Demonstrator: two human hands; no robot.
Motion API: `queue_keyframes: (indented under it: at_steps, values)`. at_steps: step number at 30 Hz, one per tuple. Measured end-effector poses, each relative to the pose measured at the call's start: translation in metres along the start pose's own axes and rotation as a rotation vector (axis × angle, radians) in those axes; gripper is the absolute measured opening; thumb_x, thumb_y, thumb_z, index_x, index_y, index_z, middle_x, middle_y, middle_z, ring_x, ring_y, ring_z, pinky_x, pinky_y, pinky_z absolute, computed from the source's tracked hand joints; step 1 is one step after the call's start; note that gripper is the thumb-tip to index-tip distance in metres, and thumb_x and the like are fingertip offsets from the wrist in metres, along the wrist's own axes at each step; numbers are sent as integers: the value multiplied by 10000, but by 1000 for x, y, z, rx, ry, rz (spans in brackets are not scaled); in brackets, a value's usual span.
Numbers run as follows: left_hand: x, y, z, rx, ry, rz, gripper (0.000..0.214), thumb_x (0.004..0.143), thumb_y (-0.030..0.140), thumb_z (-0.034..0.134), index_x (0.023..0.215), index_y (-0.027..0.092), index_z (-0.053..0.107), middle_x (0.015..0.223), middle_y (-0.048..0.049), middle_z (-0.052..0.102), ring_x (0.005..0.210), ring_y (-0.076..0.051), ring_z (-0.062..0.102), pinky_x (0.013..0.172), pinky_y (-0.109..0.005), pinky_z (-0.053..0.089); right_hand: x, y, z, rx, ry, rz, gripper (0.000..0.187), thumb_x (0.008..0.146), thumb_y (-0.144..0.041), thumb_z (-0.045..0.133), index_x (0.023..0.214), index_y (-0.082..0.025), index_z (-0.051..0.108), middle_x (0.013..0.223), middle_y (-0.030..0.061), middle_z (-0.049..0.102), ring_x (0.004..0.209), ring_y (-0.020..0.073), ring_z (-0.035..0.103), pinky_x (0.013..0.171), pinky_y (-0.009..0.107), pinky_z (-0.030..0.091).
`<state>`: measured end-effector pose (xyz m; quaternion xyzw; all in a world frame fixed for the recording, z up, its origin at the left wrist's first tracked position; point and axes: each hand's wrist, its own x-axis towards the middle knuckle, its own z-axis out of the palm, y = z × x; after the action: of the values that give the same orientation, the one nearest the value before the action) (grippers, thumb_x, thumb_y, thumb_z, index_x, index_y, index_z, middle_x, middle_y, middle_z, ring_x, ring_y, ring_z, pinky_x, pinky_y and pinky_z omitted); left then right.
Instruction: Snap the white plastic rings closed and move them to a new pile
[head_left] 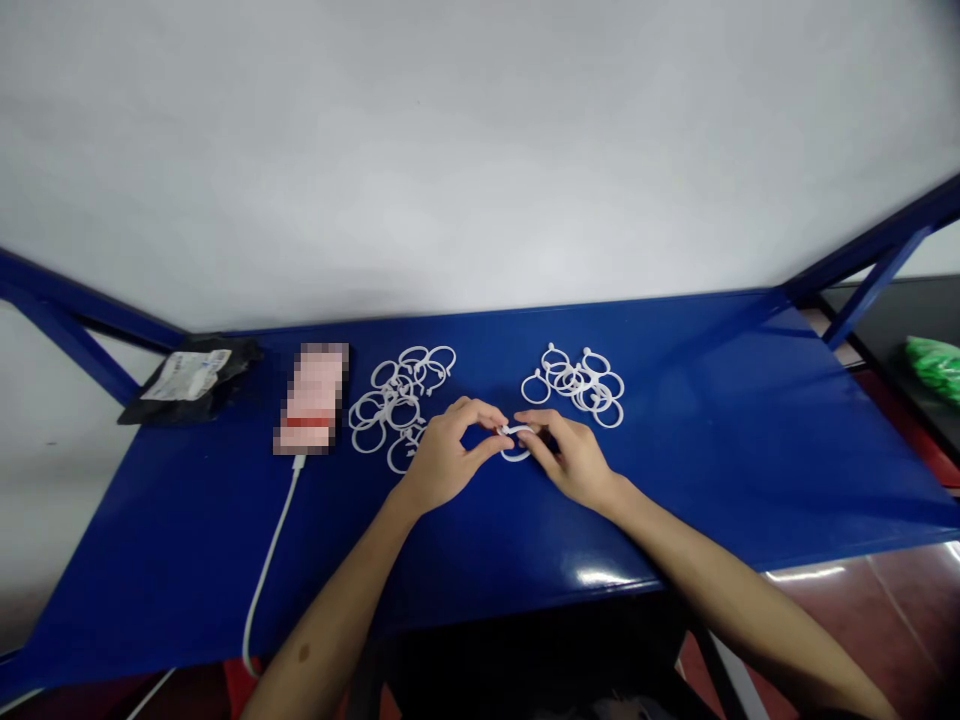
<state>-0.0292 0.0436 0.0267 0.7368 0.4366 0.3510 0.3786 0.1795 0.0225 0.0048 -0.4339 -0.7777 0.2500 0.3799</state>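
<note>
A white plastic curtain ring (516, 457) is held between both hands over the middle of the blue table. My left hand (444, 455) pinches its left side with thumb and fingers, close to a small knob. On the opposite side, my right hand (576, 462) grips the ring with thumb and forefinger. Parts of the ring are covered by my fingertips, so I cannot tell if its clasp is joined. Left of my left hand lies a loose pile of similar rings (386, 408). Beyond my right hand is another cluster of rings (592, 385).
A phone-like pink object (311, 395), blurred out, lies left of the piles with a white cable (271, 550) running over the front edge. A black plastic bag (232, 385) with a label sits at the far left. Blue table (712, 400) backs onto a pale wall.
</note>
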Motion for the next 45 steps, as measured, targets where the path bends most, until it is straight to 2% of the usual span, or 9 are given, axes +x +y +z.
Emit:
queue_keyframes:
  at_steps: [3, 8, 11, 17, 23, 28, 36, 40, 45]
  values:
    - [1, 0, 0, -68, -8, -28, 116, 885, 310, 722, 896, 219, 650, 857, 10, 693, 795, -144, 668, 767, -283, 526, -1, -1, -2, 8, -11, -2, 185, 1024, -296, 530, 1182, -219, 588, 963, 47, 723, 765, 150, 696, 683, 296, 577]
    - [1, 1, 2, -36, 32, -77, 183, 923, 336, 657, 814, 206, 589, 747, 31, 631, 701, -124, 608, 695, -265, 476, 1, -5, -6, -58, -26, -151, 387, 941, -486, 632, 1213, -216, 580, 1167, 133, 632, 994, 235, 668, 767, 389, 600]
    - [1, 1, 3, -19, 23, -103, 223, 940, 345, 623, 779, 201, 569, 721, 29, 620, 682, -125, 590, 679, -269, 454, 1, -5, -4, -41, -34, -177, 207, 981, -347, 607, 1144, -219, 614, 1023, 85, 687, 870, 188, 685, 735, 334, 597]
    - [-1, 3, 5, -116, -58, -85, 165, 914, 331, 658, 820, 200, 625, 769, 21, 665, 717, -128, 606, 697, -261, 457, -5, -4, 1, 149, 69, -10, 144, 988, -280, 605, 1109, -220, 656, 941, 40, 759, 686, 131, 712, 656, 262, 606]
    - [0, 1, 6, -122, -71, -106, 168, 878, 297, 709, 769, 196, 630, 726, 37, 657, 679, -116, 591, 665, -243, 445, -5, -7, 1, 513, -31, 258, 153, 968, -334, 632, 1015, -198, 688, 714, -11, 692, 545, 106, 672, 506, 212, 580]
    - [0, -2, 8, -78, -8, -94, 169, 833, 281, 754, 743, 202, 636, 724, 36, 664, 675, -123, 606, 667, -252, 463, -3, -7, -3, 519, -104, 255, 144, 962, -327, 645, 985, -196, 702, 687, -19, 673, 534, 85, 636, 500, 192, 536]
    - [0, -11, 14, 147, 54, 62, 191, 845, 331, 764, 778, 205, 637, 739, 18, 668, 727, -157, 613, 722, -302, 489, -2, -4, -4, 326, -124, 127, 157, 998, -304, 590, 1009, -207, 713, 840, 15, 733, 637, 112, 680, 612, 243, 564]
    - [5, -20, 6, 533, 136, 143, 168, 890, 344, 717, 953, 195, 670, 890, -45, 716, 888, -240, 613, 842, -397, 483, 7, 4, -14, 5, 30, -26, 195, 1015, -253, 549, 1084, -207, 725, 992, 70, 724, 888, 176, 698, 792, 319, 573]
    - [4, -30, -7, 967, 293, -56, 330, 931, 337, 633, 1184, 128, 663, 1128, -167, 666, 1062, -369, 557, 891, -492, 449, 17, 28, -42, -410, 275, 27, 215, 1005, -263, 562, 1114, -203, 737, 933, 85, 709, 829, 214, 621, 733, 363, 533]
